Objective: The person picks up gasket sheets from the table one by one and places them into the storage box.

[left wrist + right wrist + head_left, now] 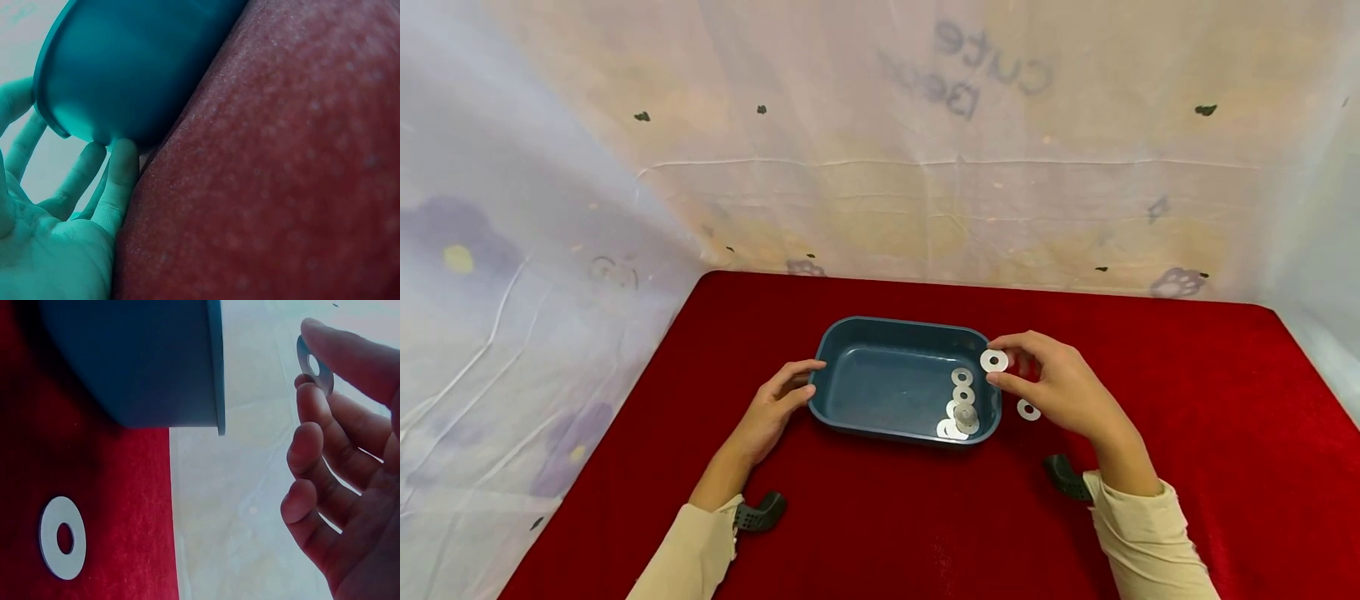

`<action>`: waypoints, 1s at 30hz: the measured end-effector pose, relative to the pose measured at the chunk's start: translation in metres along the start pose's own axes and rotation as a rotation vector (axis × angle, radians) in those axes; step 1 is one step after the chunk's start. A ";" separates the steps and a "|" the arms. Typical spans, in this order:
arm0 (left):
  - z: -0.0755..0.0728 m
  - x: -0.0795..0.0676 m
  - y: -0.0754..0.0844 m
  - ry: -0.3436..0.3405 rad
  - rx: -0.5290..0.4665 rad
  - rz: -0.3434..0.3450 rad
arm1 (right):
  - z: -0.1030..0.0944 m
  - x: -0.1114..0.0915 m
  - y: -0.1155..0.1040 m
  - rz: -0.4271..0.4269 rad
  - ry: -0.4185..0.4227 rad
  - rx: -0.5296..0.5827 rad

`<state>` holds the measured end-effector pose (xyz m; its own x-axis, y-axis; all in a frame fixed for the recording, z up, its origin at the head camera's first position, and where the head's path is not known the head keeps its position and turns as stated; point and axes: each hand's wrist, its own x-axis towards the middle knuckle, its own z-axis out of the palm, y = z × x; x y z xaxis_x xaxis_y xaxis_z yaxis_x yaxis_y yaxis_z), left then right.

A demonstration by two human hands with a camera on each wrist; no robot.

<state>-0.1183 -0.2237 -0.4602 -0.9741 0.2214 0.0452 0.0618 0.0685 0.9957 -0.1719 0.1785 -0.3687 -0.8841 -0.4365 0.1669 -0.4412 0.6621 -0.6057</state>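
Note:
A blue plastic tray (887, 383) with rounded corners sits on the red cloth. Several flat metal washers (962, 396) lie inside it along the right end, some overlapping. My right hand (1051, 379) pinches one washer (994, 361) between thumb and fingers, at the tray's right rim; in the right wrist view this held washer (314, 364) is seen tilted, apart from the tray wall. Another washer (1028, 409) lies on the cloth below that hand. With extended fingers, my left hand (771, 410) touches the tray's left end; the left wrist view shows fingertips (124, 156) against its outer wall.
Red cloth (887, 517) covers the table around the tray. A pale printed curtain (865, 208) hangs behind the table and at both sides. Dark straps (762, 512) show at both wrists, beside beige sleeves.

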 end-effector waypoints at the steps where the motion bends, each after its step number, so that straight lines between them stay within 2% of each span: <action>1: 0.000 0.000 0.000 0.000 0.000 0.001 | 0.000 0.000 -0.001 -0.003 -0.004 0.003; 13: 0.000 0.001 0.000 0.006 0.005 0.006 | 0.009 0.004 -0.008 -0.075 -0.028 0.012; 30: 0.000 0.001 -0.001 0.005 0.007 -0.001 | 0.019 0.003 -0.019 -0.091 -0.081 -0.005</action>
<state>-0.1190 -0.2241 -0.4613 -0.9753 0.2165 0.0446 0.0621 0.0751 0.9952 -0.1637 0.1529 -0.3716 -0.8248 -0.5431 0.1574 -0.5204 0.6204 -0.5868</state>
